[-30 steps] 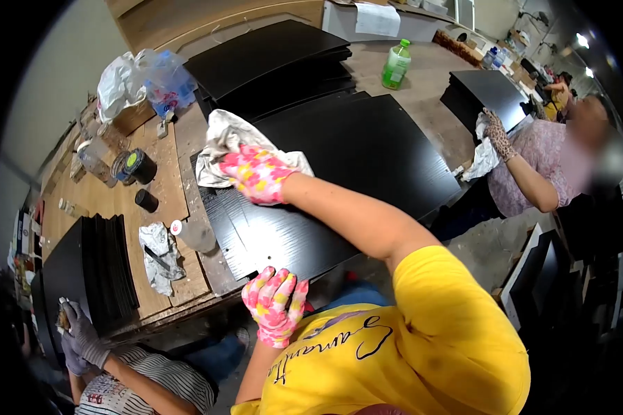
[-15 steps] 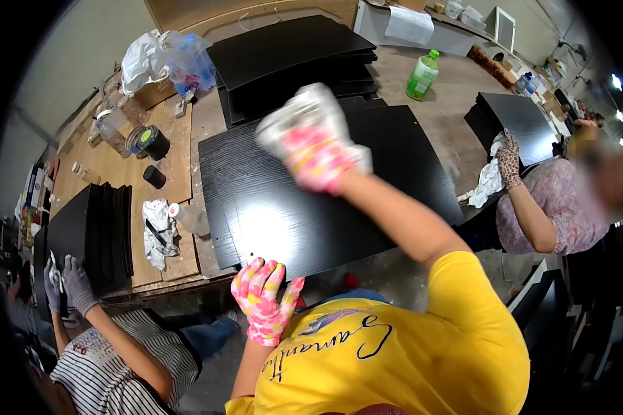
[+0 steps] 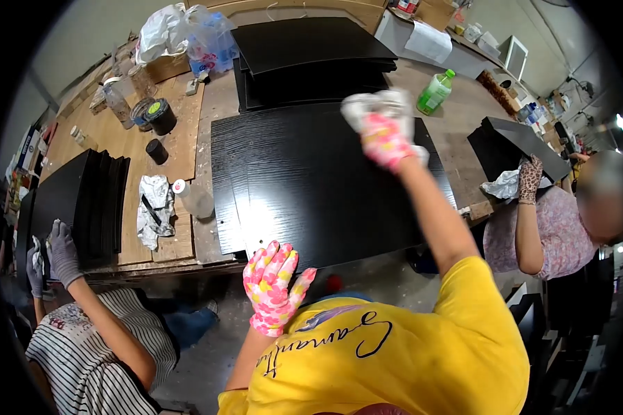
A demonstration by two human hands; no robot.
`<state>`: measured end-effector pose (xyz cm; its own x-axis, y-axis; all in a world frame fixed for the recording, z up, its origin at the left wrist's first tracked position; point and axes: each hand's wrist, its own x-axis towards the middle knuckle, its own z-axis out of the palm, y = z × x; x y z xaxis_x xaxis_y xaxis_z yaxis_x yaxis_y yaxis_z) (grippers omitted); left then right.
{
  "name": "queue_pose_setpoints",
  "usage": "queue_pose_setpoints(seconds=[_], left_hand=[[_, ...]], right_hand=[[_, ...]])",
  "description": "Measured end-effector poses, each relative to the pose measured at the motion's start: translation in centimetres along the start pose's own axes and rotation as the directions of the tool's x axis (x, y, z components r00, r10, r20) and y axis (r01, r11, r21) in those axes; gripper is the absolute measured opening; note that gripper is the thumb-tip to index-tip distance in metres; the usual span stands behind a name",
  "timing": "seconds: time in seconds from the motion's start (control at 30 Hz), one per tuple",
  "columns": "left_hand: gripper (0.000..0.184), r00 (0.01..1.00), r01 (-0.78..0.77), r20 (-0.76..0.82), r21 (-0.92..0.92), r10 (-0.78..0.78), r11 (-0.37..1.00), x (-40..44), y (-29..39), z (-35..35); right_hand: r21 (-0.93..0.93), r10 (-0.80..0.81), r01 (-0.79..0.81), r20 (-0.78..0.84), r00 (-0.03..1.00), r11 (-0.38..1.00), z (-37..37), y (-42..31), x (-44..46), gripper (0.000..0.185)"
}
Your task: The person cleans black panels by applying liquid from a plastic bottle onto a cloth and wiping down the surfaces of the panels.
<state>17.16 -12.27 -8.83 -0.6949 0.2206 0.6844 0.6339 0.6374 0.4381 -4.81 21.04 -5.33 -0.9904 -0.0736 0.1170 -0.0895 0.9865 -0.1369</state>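
Observation:
A black wood-grain panel lies flat in front of me, with a bright glare on its near left part. My right hand, in a pink and yellow patterned glove, is closed on a crumpled white cloth at the panel's far right part. The cloth looks pressed to the surface. My left hand, gloved alike, rests at the panel's near left edge, fingers stretched out, nothing in it. Behind the panel stands a stack of black panels.
A green bottle stands right of the stack. Left are jars, a white-capped bottle and a crumpled cloth. One co-worker's gloved hand is by black panels; another's touches panels at right.
My right hand has swept the white cloth to the right across the panel. My left hand stays at the near edge. The view has shifted slightly. At right, the co-worker's top panel is now tilted.

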Motion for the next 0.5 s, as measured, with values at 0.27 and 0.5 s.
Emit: queue_pose_setpoints(seconds=[0.27,0.5], left_hand=[[0.044,0.996,-0.058,0.07,-0.052,0.061,0.997,0.0,-1.3,-0.7],[0.049,0.998,-0.06,-0.022,-0.078,0.058,0.995,0.1,-1.1,0.0]], right_hand=[[-0.035,0.128,-0.126,0.029,0.991,0.991,-1.9,1.7,-0.4,0.038],[-0.109,-0.181,0.183,0.024,0.983,0.977,0.8,-7.3,-1.8,0.041]])
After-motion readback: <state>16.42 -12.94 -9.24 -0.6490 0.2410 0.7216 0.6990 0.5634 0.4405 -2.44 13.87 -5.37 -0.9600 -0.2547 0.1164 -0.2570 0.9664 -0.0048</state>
